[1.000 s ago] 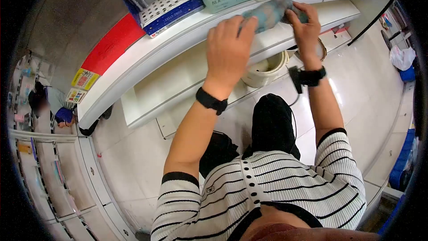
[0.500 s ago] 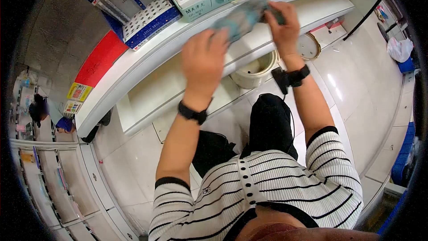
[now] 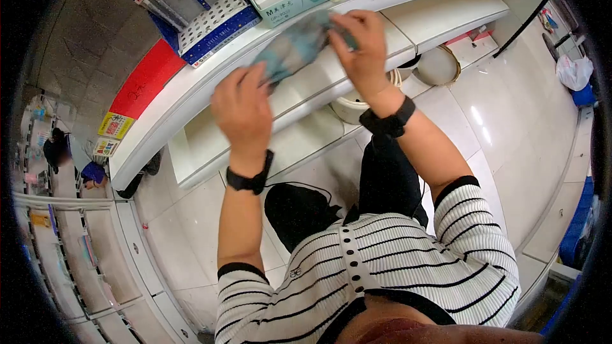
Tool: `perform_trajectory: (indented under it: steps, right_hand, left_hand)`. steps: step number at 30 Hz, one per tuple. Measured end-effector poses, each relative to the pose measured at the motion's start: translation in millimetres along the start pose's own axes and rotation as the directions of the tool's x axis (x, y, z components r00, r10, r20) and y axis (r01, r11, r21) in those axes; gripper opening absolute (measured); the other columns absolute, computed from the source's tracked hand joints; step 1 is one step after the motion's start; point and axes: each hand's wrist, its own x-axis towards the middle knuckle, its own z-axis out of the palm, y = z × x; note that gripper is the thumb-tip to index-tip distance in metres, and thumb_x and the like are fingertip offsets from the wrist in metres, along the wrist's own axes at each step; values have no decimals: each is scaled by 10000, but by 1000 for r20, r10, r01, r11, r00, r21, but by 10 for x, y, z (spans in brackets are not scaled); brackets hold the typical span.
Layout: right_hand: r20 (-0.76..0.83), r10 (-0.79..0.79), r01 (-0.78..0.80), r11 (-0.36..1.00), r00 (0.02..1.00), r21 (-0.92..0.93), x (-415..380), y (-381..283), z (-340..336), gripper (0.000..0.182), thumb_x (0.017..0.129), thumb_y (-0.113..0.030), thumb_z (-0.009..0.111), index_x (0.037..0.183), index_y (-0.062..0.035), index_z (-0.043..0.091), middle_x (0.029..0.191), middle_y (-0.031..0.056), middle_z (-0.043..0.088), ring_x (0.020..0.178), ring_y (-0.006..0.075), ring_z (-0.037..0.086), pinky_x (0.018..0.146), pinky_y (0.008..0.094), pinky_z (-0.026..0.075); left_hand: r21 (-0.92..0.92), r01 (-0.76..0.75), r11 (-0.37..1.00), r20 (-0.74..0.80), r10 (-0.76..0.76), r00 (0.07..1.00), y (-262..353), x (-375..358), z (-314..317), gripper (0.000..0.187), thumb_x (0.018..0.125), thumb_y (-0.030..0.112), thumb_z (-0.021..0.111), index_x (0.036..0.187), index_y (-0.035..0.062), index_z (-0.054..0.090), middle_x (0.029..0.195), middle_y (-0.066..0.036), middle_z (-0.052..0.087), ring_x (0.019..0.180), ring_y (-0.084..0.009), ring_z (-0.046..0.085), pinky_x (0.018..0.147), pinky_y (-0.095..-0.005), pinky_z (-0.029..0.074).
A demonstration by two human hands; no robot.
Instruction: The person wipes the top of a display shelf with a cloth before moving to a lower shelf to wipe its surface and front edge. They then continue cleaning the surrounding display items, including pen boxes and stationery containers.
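A cloth [image 3: 298, 48] in teal and grey, smeared by motion, stretches between my two hands over the white shelf's front edge. My left hand [image 3: 243, 105] is closed on its lower left end; the fingertips are blurred. At the upper right end, my right hand [image 3: 364, 51] pinches the cloth between thumb and fingers. A black band circles each wrist. Just beyond the cloth stand a pale green pen display box [image 3: 306, 3] and a dark blue one [image 3: 220, 38], both with rows of holes and a few pens.
The curved white shelf [image 3: 162, 99] carries a red panel [image 3: 145, 79] at left. Lower white steps [image 3: 220, 143] run beneath it. A white bucket [image 3: 349, 111] and a round lid-like item [image 3: 438, 65] are on the floor side. Another person [image 3: 57, 146] is at far left, near racks.
Both hands have moved left along the shelf edge, carrying the cloth with them. The round item at right shows more fully, and my right forearm covers more of the bucket.
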Motion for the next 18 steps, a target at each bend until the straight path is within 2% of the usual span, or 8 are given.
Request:
perform_trajectory:
  steps: [1, 3, 6, 10, 12, 14, 16, 18]
  right_hand:
    - [0, -1, 1, 1000, 1000, -1, -12, -102, 10, 336, 743, -74, 759, 1070, -124, 702, 964, 113, 600, 918, 302, 569, 810, 390, 472]
    - [239, 27, -58, 990, 971, 125, -7, -264, -19, 350, 753, -54, 780, 1092, -78, 695, 977, 113, 597, 935, 285, 600, 813, 352, 485]
    - [413, 51, -170, 951, 909, 257, -7, -326, -118, 324, 754, -116, 788, 1064, -95, 696, 1001, 111, 612, 942, 306, 578, 812, 388, 481]
    - [373, 2, -128, 941, 928, 313, 68, -237, -232, 307, 771, -165, 795, 1051, -89, 696, 989, 115, 632, 940, 298, 596, 813, 378, 490]
    - [216, -5, -19, 994, 976, 109, 170, 59, -389, 311, 780, -204, 796, 1056, -98, 701, 952, 105, 650, 898, 282, 618, 799, 366, 502]
    - [128, 38, -33, 999, 991, -41, 289, 502, -561, 335, 769, -234, 809, 1063, -108, 709, 911, 97, 657, 840, 260, 627, 773, 353, 509]
    - [82, 87, -68, 976, 993, -207, 459, 648, -735, 333, 765, -238, 817, 1054, -108, 712, 931, 86, 663, 824, 235, 629, 747, 340, 514]
    - [112, 137, -109, 969, 984, -219, 545, 760, -741, 353, 742, -260, 837, 1030, -102, 707, 919, 79, 671, 813, 216, 635, 725, 333, 522]
  left_hand:
    - [-1, 0, 1000, -1, 0, 1000, -103, -69, -100, 406, 719, 22, 740, 1112, 113, 695, 1025, -101, 642, 960, -314, 602, 842, -413, 467]
    - [89, -13, 996, -34, 16, 999, -286, -163, -258, 400, 729, 5, 724, 1114, 110, 695, 1039, -100, 647, 973, -307, 603, 853, -407, 459]
    - [150, -87, 985, -64, 97, 993, -420, -129, -456, 397, 729, 1, 723, 1109, 113, 699, 1050, -93, 652, 976, -298, 605, 860, -402, 449]
    - [201, -134, 970, -105, 157, 982, -479, 117, -510, 377, 772, -24, 678, 1117, 125, 703, 1061, -86, 654, 975, -288, 607, 860, -392, 442]
    - [196, -143, 970, -98, 165, 982, -543, 223, -508, 370, 788, -16, 667, 1132, 116, 697, 1079, -98, 650, 970, -300, 608, 854, -395, 451]
    - [110, -111, 988, -21, 114, 993, -625, 267, -481, 329, 826, 20, 654, 1144, 98, 690, 1089, -120, 646, 993, -310, 610, 877, -386, 467]
    - [-8, -29, 1000, -14, 28, 1000, -646, 263, -451, 306, 850, 40, 640, 1148, 91, 686, 1091, -127, 645, 1009, -308, 612, 894, -378, 470]
    - [-127, 57, 990, 5, -57, 998, -666, 244, -429, 285, 875, 60, 626, 1153, 84, 683, 1092, -135, 643, 1024, -305, 613, 911, -370, 473]
